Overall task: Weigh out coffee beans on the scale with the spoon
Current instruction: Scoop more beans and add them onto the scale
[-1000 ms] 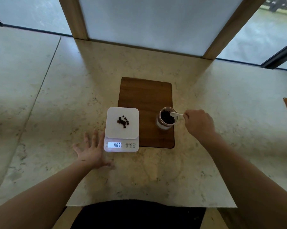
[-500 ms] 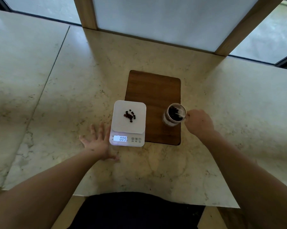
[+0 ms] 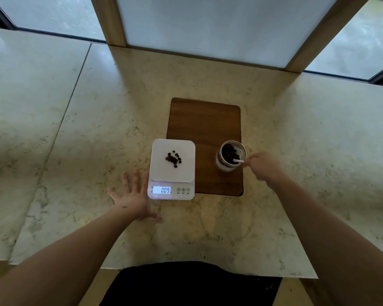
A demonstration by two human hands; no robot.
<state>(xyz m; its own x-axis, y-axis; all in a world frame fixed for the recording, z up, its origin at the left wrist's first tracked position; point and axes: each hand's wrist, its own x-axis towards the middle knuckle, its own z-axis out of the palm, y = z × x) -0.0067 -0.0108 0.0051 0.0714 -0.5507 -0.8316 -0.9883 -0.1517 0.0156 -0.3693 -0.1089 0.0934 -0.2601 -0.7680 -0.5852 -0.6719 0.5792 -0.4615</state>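
A white digital scale (image 3: 171, 173) sits on the marble counter with a small heap of coffee beans (image 3: 173, 159) on its plate; the lit display reads 009. To its right a glass jar (image 3: 229, 156) of dark beans stands on a brown wooden board (image 3: 204, 122). My right hand (image 3: 262, 165) pinches the handle of a white spoon (image 3: 238, 160), whose bowl is down among the beans in the jar. My left hand (image 3: 134, 196) lies flat on the counter, fingers spread, just left of the scale and touching it or nearly so.
The marble counter (image 3: 97, 133) runs wide to the left and right, with a seam on the left. Wooden window posts (image 3: 107, 21) and a frosted pane rise behind the board. The counter's near edge is close to my body.
The spoon's bowl has gone from the jar's rim down into the beans. My left hand stays flat by the scale. The display still reads 009. The camera has shifted a little.
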